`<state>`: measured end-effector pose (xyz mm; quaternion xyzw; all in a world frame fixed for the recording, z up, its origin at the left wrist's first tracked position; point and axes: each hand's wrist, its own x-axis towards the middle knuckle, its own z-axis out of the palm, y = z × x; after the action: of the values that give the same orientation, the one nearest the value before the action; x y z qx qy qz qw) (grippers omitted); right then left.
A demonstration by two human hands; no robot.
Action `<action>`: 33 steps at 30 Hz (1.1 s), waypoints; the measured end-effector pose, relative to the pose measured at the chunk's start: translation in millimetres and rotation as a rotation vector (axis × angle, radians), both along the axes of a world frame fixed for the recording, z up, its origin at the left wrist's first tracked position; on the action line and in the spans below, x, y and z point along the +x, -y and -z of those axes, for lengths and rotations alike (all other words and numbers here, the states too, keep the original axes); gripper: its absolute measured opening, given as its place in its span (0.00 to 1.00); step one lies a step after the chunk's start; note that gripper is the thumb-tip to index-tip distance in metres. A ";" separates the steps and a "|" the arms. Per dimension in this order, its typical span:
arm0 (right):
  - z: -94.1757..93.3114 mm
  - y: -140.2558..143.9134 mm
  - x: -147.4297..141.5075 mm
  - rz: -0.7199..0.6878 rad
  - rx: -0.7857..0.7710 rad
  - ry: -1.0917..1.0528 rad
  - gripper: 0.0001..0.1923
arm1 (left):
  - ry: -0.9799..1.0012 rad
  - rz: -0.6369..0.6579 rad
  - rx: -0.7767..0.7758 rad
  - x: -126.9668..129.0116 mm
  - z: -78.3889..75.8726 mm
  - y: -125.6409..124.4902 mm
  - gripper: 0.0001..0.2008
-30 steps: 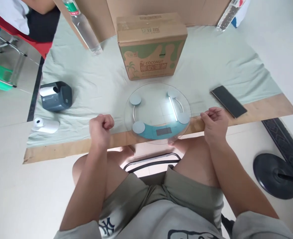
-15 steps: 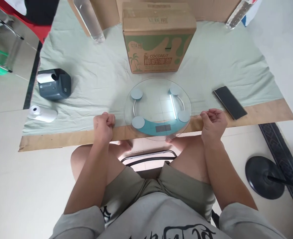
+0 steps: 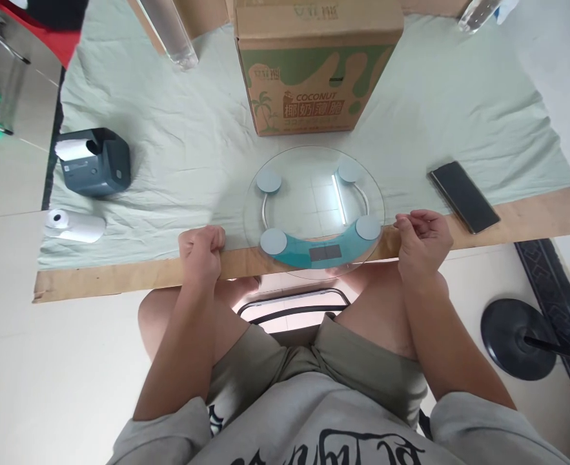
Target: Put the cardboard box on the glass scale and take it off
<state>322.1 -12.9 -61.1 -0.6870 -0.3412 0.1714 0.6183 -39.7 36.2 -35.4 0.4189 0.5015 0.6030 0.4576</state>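
Scale [image 3: 314, 206], box [image 3: 314, 71] reads "COCONUT", fists apparently empty

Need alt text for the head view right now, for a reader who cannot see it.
Both fists, left hand and right hand, rest at the table edge either side of a round glass scale. Behind it stands a coconut carton.

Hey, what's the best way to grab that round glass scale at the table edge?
Probably take the glass scale by its rim with both hands, left hand and right hand coming in from either side. It lies flat, so only the thin edge is graspable, and its near rim overhangs the table edge, leaving room for fingers underneath.
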 end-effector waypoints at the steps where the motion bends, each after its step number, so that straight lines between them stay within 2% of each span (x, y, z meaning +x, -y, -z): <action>1: -0.5 0.0 -1.0 -0.002 -0.007 0.003 0.18 | -0.010 -0.001 -0.002 -0.2 1.1 0.9 0.33; 8: -5.7 2.4 -5.7 -0.036 -0.064 0.023 0.14 | -0.072 0.011 -0.028 -6.7 11.0 4.6 0.25; 19: -5.7 2.6 -8.2 -0.033 -0.085 0.027 0.07 | -0.087 0.015 -0.013 -8.2 14.4 3.9 0.27; 29: -1.4 3.7 -4.8 -0.071 -0.067 -0.010 0.14 | -0.088 0.030 0.015 -5.3 10.3 4.4 0.27; 33: -3.6 3.0 -6.4 -0.077 -0.052 -0.018 0.14 | -0.123 0.031 0.002 -6.0 12.6 3.7 0.26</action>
<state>315.7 -16.0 -57.5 -0.6877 -0.3570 0.2099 0.5962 -45.7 32.5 -48.0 0.4632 0.5216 0.5694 0.4350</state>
